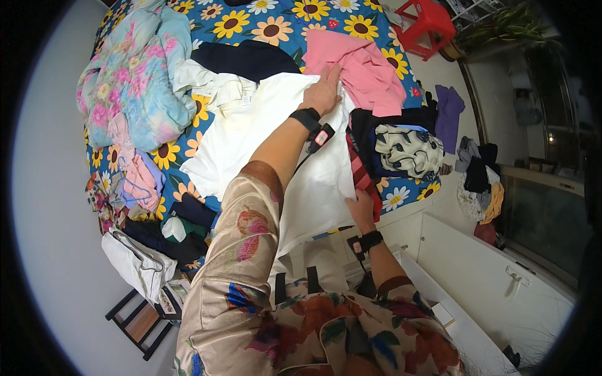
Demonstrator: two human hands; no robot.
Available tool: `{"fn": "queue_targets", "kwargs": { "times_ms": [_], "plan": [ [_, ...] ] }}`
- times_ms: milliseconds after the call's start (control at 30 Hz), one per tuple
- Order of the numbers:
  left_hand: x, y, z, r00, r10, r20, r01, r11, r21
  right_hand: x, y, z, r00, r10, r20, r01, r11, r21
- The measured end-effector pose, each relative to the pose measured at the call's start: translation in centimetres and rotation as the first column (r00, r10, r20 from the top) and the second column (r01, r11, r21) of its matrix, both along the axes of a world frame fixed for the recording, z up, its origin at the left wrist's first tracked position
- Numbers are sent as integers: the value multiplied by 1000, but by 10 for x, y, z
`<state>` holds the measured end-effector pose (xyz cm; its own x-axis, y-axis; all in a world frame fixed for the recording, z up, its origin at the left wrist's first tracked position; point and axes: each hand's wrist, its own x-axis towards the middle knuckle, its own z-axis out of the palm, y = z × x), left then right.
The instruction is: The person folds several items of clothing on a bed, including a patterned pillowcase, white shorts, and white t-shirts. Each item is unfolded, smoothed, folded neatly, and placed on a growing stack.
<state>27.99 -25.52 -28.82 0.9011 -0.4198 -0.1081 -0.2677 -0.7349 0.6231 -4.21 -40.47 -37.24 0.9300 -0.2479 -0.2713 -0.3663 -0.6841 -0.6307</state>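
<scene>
A white garment (320, 160), likely a shirt, is spread over the bed in front of me, its lower part hanging towards my body. My left hand (322, 91) lies on its upper right part, fingers extended and touching the cloth beside a pink garment (357, 70). At the right edge of the white cloth, my right hand (362, 209) grips the border, with its fingertips partly hidden. Red-and-black checked fabric (362, 174) shows just beyond that edge. A ruffled cream-white garment (214, 84) touches the white one at the upper left.
A floral quilt (136, 80) covers the bed's left side on a sunflower-print sheet (277, 28). Dark clothes (188, 230) lie lower left, a patterned folded garment (407, 150) at right. A red plastic stool (425, 28), a floor clothes pile (479, 178) and a white cabinet (470, 254) stand beyond.
</scene>
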Motion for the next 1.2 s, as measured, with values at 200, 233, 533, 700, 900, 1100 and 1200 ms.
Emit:
{"fn": "queue_targets", "kwargs": {
  "times_ms": [200,233,533,700,900,1100,1200],
  "plan": [
    [5,20,-8,983,23,-183,37,947,320,-39,-11,15,987,-92,-130,129,940,317],
    [10,30,-6,976,-15,-217,56,981,185,-43,-13,16,988,-88,-126,122,949,291],
    [6,43,14,950,-228,-214,306,817,488,-61,-11,10,990,139,-28,-127,960,250],
    [-10,84,34,886,-183,-426,391,790,473,-74,-12,22,999,39,-34,-23,922,387],
    [-51,70,23,972,-176,153,66,838,542,-86,-1,13,972,195,-130,-148,941,305],
    [-59,34,-1,981,-154,-114,189,879,438,-92,12,3,971,211,-113,-187,964,191],
    [-55,41,-2,977,-175,-123,211,888,408,-95,9,8,977,182,-111,-158,968,195]
  ]
}}
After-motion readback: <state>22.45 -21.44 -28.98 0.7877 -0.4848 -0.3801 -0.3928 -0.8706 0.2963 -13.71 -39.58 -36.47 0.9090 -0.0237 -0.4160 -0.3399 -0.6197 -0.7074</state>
